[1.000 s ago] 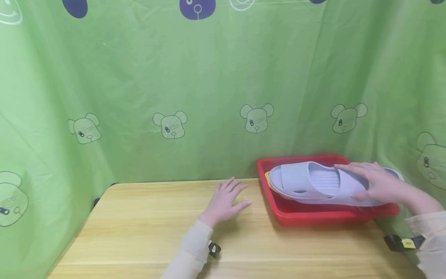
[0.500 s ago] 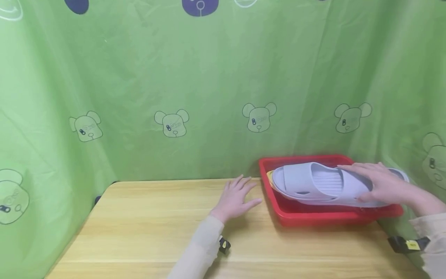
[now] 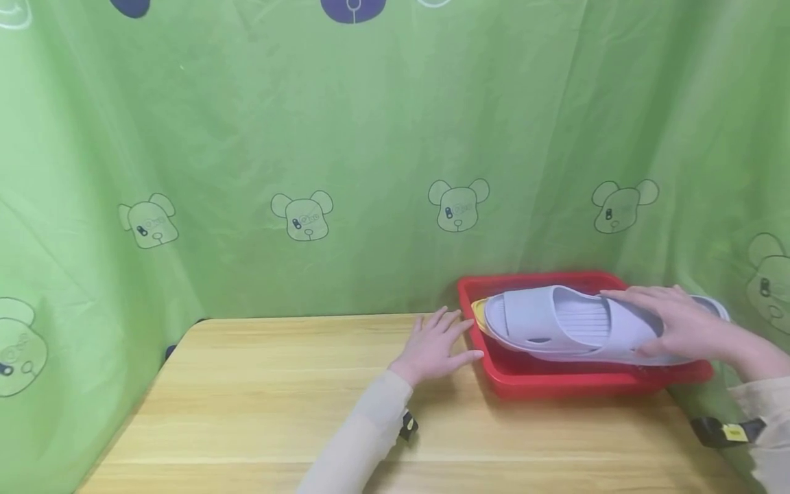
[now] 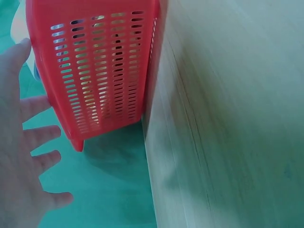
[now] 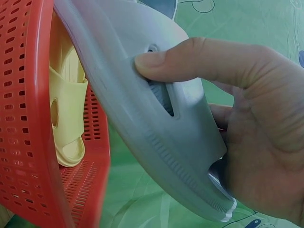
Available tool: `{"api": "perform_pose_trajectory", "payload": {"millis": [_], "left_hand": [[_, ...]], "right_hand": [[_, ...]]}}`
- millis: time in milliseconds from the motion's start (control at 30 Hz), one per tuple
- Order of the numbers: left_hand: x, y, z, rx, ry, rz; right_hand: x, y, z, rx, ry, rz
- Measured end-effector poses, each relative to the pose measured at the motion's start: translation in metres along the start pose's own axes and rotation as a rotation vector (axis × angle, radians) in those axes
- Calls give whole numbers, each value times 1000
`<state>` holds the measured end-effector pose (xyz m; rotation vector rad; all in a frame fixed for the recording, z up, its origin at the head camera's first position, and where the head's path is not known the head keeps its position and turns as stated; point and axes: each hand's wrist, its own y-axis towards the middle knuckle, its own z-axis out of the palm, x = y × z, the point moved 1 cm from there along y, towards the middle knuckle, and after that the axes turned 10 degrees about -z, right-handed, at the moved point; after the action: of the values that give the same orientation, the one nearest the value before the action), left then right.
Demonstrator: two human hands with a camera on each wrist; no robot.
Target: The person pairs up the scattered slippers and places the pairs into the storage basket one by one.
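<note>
Pale grey-blue slippers point(image 3: 531, 318), seemingly two slotted together with straps at opposite ends, lie across the top of a red basket point(image 3: 580, 387). My right hand point(image 3: 685, 326) grips their right end; in the right wrist view its thumb presses beside the slot in the strap, with the other fingers on the far side. Underneath, a yellow slipper point(image 5: 69, 107) is visible inside the basket. My left hand point(image 3: 434, 346) is spread at the basket's left side, fingertips at the rim. Whether they touch it I cannot tell.
The basket stands at the back right of a wooden table point(image 3: 259, 398), its perforated wall point(image 4: 97, 71) facing my left hand. Behind and beside the table hangs a green curtain point(image 3: 370, 137) printed with bear heads.
My left hand has moved right, up to the basket's left rim. My right hand keeps its grip on the grey-blue slippers, which stay almost in place; the head view shifts slightly.
</note>
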<state>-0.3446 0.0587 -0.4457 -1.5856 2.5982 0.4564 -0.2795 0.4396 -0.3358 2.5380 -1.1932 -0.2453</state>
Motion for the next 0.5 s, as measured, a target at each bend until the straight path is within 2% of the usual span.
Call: {"api": "perform_pose_trajectory", "payload": {"millis": [133, 333, 500], "left_hand": [[-2, 4, -2, 27, 7, -3], [-1, 9, -6, 103, -16, -15], [1, 17, -4, 138, -18, -1]], "right_hand": [[0, -1, -2, 2, 2, 8], [1, -1, -1, 14, 12, 7], [4, -1, -1, 29, 14, 1]]}}
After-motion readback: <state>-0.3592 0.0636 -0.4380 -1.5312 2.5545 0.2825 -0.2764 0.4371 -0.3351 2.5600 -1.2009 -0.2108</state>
